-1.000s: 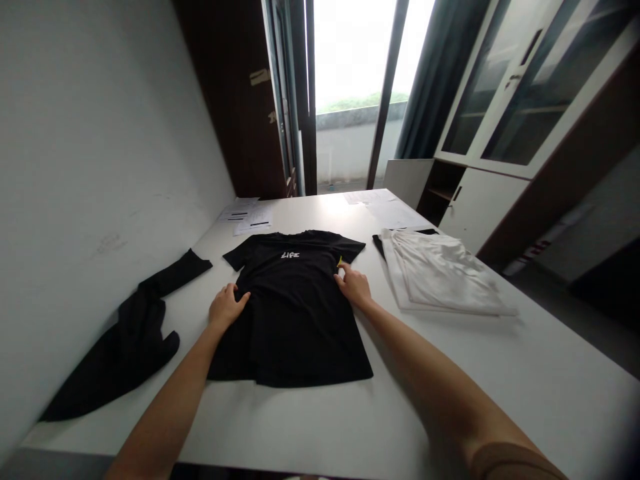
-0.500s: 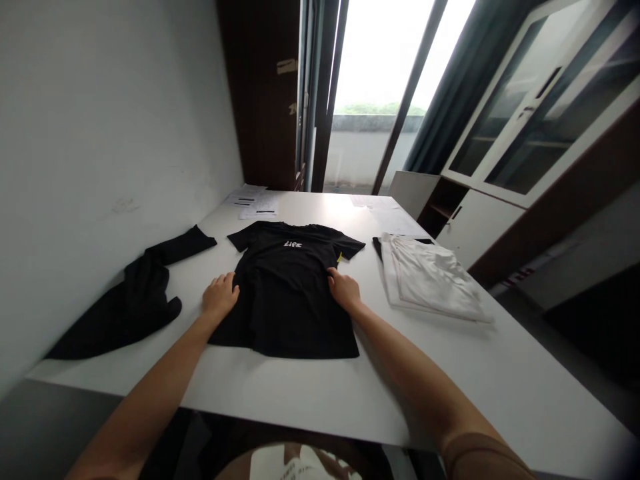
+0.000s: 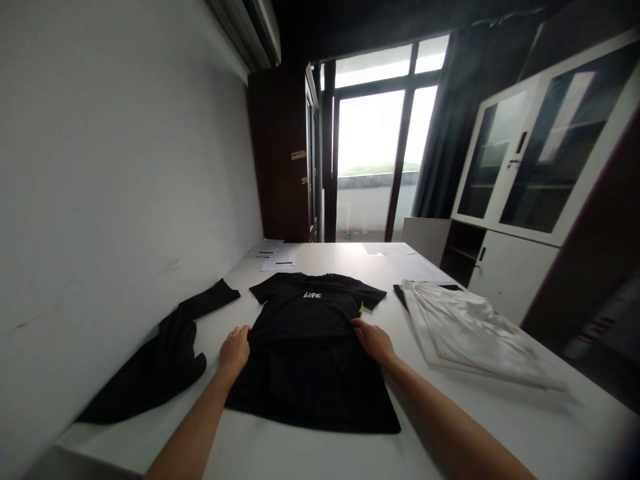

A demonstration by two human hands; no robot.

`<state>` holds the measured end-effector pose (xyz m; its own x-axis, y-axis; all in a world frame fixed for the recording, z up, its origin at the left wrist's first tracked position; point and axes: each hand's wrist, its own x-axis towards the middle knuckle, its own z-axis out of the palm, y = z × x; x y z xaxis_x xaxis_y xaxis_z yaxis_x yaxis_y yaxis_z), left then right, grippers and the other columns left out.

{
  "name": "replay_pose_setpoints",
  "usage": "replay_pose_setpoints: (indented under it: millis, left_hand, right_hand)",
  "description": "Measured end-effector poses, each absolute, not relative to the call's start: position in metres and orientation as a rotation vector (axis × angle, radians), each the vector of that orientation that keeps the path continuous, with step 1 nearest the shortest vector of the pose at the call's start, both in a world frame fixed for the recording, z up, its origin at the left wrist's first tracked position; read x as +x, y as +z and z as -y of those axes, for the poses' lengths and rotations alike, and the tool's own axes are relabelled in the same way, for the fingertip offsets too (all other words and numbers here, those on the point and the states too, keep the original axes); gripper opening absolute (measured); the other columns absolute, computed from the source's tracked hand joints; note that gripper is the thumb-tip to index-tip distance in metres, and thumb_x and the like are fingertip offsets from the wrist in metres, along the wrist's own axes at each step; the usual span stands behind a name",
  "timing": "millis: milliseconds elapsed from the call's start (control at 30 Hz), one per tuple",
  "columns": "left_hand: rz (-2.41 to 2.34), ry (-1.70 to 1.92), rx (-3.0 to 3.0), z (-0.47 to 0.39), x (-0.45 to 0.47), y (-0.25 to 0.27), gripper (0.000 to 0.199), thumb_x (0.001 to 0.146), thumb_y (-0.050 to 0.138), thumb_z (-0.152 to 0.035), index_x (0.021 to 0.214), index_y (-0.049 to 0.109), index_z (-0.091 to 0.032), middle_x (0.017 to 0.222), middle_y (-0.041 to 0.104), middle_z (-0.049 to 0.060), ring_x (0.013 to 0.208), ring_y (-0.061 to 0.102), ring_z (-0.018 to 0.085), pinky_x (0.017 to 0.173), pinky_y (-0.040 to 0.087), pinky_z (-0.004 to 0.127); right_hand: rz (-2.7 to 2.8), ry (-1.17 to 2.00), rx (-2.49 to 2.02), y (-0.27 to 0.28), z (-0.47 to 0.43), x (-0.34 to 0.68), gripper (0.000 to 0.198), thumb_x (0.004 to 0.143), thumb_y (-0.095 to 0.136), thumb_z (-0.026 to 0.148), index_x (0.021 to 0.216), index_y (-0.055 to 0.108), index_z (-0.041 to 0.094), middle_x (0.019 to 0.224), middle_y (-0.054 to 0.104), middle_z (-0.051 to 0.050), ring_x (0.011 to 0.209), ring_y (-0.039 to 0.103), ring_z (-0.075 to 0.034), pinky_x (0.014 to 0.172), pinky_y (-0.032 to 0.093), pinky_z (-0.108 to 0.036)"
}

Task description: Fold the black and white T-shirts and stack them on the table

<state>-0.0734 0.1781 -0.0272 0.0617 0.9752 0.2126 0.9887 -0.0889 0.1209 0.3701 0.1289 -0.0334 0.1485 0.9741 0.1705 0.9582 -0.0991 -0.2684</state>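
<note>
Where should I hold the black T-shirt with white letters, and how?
Probably by both side edges of the black T-shirt, below the sleeves: the left hand from the left, the right hand from the right. It lies fairly flat on the white table, so both edges are exposed, with a hand at each.

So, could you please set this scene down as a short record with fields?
Main item: black T-shirt, spread on the white table, collar away from the person
Markings: white lettering on the chest; yellow tag near the right sleeve
Left hand: at the shirt's left edge
Right hand: at its right edge, just below the tag
Left side: crumpled black garment by the wall
Right side: white fabric, layered, dark cloth showing behind
Far end: papers
</note>
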Motion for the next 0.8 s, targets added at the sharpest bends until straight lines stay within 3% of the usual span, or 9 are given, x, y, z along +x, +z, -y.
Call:
replay_pose_setpoints:
  millis: [167, 433, 600, 800]
  left_hand:
    - [2.051, -0.463, -2.177, -0.177, -0.079, -0.022, 0.044, 0.092, 0.047, -0.012, 0.133, 0.061, -0.020, 0.123, 0.063, 0.013, 0.115, 0.058, 0.028, 0.095, 0.048, 0.037]
    - [1.440, -0.857, -2.568, -0.155, -0.035, -0.006, 0.035, 0.094, 0.057, -0.024, 0.129, 0.063, -0.021, 0.128, 0.062, 0.009, 0.122, 0.056, 0.026, 0.111, 0.045, 0.044]
    - [1.182, -0.710, -2.879, -0.126, 0.004, -0.003, 0.040, 0.093, 0.062, -0.029, 0.134, 0.062, -0.026, 0.144, 0.057, 0.008, 0.138, 0.049, 0.027, 0.120, 0.037, 0.051]
    - [0.967, -0.423, -3.119, -0.091, 0.038, 0.001, 0.052, 0.092, 0.068, -0.036, 0.143, 0.056, -0.030, 0.153, 0.052, 0.008, 0.144, 0.045, 0.026, 0.125, 0.026, 0.056]
  right_hand:
    - [1.885, 0.060, -2.119, -0.030, -0.127, 0.366, 0.037, 0.104, 0.045, 0.038, 0.137, 0.062, 0.032, 0.115, 0.075, -0.008, 0.103, 0.071, -0.025, 0.082, 0.046, -0.031]
    - [1.889, 0.080, -2.025, -0.032, -0.128, 0.371, 0.037, 0.102, 0.048, 0.042, 0.133, 0.064, 0.032, 0.114, 0.075, -0.007, 0.101, 0.071, -0.026, 0.082, 0.046, -0.032]
    - [1.866, 0.155, -1.993, -0.031, -0.129, 0.373, 0.035, 0.100, 0.052, 0.037, 0.131, 0.066, 0.031, 0.117, 0.074, -0.007, 0.105, 0.069, -0.026, 0.086, 0.046, -0.033]
    - [1.853, 0.172, -1.929, -0.027, -0.126, 0.370, 0.032, 0.099, 0.054, 0.031, 0.127, 0.068, 0.028, 0.124, 0.072, -0.006, 0.113, 0.065, -0.024, 0.092, 0.044, -0.030]
